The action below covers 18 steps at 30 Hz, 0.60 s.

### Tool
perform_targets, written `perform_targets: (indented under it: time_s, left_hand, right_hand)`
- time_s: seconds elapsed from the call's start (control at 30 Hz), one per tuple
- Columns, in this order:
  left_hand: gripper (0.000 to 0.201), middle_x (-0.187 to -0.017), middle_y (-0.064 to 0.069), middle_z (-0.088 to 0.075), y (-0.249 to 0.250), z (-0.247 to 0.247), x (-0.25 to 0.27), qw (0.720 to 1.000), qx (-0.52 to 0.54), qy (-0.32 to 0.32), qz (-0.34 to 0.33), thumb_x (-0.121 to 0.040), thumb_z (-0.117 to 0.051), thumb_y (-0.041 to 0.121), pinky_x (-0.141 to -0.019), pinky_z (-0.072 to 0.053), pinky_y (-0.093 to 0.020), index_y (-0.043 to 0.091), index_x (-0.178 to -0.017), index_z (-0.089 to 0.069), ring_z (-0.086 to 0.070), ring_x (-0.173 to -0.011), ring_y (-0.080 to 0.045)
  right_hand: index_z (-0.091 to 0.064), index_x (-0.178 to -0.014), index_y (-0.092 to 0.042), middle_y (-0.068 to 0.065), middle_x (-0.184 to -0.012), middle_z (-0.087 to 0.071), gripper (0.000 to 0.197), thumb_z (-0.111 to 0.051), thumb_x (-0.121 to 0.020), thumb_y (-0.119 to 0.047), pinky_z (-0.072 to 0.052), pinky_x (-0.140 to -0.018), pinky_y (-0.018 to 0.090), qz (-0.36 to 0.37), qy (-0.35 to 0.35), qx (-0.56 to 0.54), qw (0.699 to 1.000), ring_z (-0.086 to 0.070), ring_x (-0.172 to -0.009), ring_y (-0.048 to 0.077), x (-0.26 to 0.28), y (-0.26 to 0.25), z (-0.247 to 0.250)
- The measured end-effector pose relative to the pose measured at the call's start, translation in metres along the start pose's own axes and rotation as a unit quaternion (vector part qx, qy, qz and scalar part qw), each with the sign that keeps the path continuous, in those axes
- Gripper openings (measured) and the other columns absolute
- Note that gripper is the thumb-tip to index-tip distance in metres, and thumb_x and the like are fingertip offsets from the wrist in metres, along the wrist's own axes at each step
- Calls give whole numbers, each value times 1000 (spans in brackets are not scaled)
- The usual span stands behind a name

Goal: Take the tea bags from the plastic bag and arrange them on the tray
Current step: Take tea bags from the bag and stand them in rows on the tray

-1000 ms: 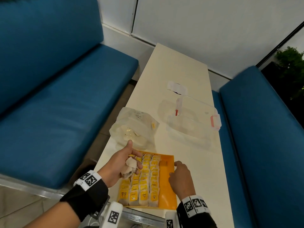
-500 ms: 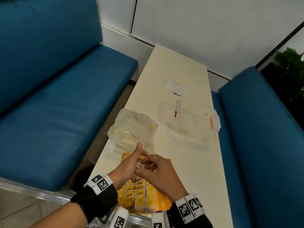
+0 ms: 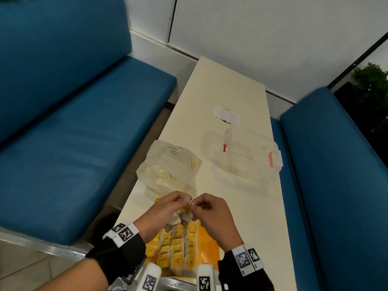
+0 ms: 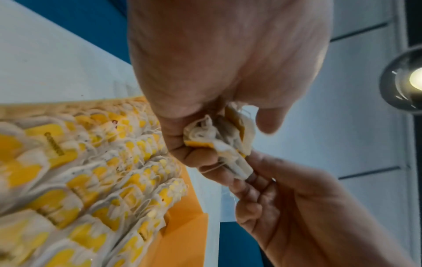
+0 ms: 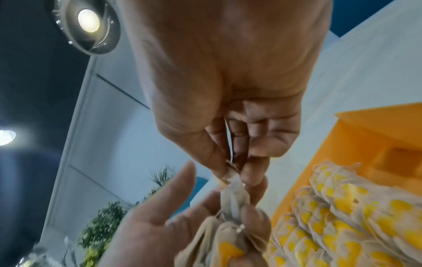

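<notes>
An orange tray (image 3: 208,244) lies at the table's near end, with rows of yellow-tagged tea bags (image 3: 176,248) filling its left part. Just beyond it stands the clear plastic bag (image 3: 168,164), open, with a few tea bags inside. Both hands meet above the tray's far end. My left hand (image 3: 178,201) grips a small bunch of tea bags (image 4: 219,137) in its curled fingers. My right hand (image 3: 198,203) pinches the top edge of one tea bag (image 5: 235,195) in that bunch between thumb and forefinger.
A clear lidded container (image 3: 245,158) with red latches sits on the table (image 3: 226,85) to the right of the bag, and a white paper patch (image 3: 225,115) lies beyond it. Blue benches run along the left (image 3: 84,143) and right (image 3: 336,164) sides.
My right hand left the tea bags on the tray and came up and left to the left hand, where it now pinches a bag from the bunch. The left hand rose slightly.
</notes>
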<state>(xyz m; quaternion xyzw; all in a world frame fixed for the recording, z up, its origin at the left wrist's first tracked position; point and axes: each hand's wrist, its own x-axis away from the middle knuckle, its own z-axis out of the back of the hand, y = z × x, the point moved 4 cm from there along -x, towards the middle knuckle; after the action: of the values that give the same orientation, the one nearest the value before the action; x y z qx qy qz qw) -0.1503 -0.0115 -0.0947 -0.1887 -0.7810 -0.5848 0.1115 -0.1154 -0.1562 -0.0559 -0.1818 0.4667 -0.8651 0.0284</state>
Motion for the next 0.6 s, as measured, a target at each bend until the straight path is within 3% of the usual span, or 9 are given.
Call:
perform_targets:
  time_s: [0.1,0.2,0.27,0.33,0.47,0.6]
  left_hand:
    - [25,-92,-15,-73,-8,10,-3,1000,1,-4,-8,-91,-73,26,-55,-42,-29,11,-111,-73,-63,-72,-24]
    - [12,-76,-6,-71,-11,14,-3,998,-57,28,-13,-91,-75,15,-49,-36,-25,9,-101,-76,-60,-62,-19]
    - [6,-73,-2,-68,-7,13,-3,994,-96,52,-29,-90,-75,9,-48,-40,-18,5,-95,-75,-60,-55,-12]
    - [3,-79,-7,-69,-5,11,-4,988,-133,57,-53,-88,-77,10,-53,-45,-16,9,-91,-76,-63,-57,-10]
    - [7,-90,-10,-74,-2,10,-5,980,-174,56,-73,-84,-81,14,-63,-53,-20,16,-90,-78,-66,-62,-11]
    - [13,-94,-2,-76,1,12,-3,981,-169,56,-82,-83,-83,12,-64,-52,-17,21,-92,-79,-67,-64,-7]
  right_hand:
    - [-69,-85,-4,20,-73,-71,4,-70,-88,-5,-49,-55,28,-20,-2,-87,996,-67,-63,19,1,3,7]
    - [-69,-90,-4,17,-76,-71,4,-70,-87,-2,-49,-55,26,-30,-11,-113,993,-69,-66,20,2,4,10]
    - [-71,-94,-15,6,-82,-73,12,-75,-84,-10,-49,-59,21,-15,-3,-67,998,-66,-66,12,0,3,13]
    - [-73,-92,-23,0,-86,-73,15,-79,-81,-16,-49,-64,17,12,-2,-3,1000,-60,-64,4,-2,0,15]
    - [-74,-78,-24,-5,-77,-71,11,-77,-81,-14,-44,-61,13,39,-11,98,994,-57,-62,-1,-7,-8,16]
    - [-74,-77,-25,-9,-77,-70,9,-75,-81,-16,-44,-62,13,49,-11,160,986,-59,-68,-3,-8,-14,23]
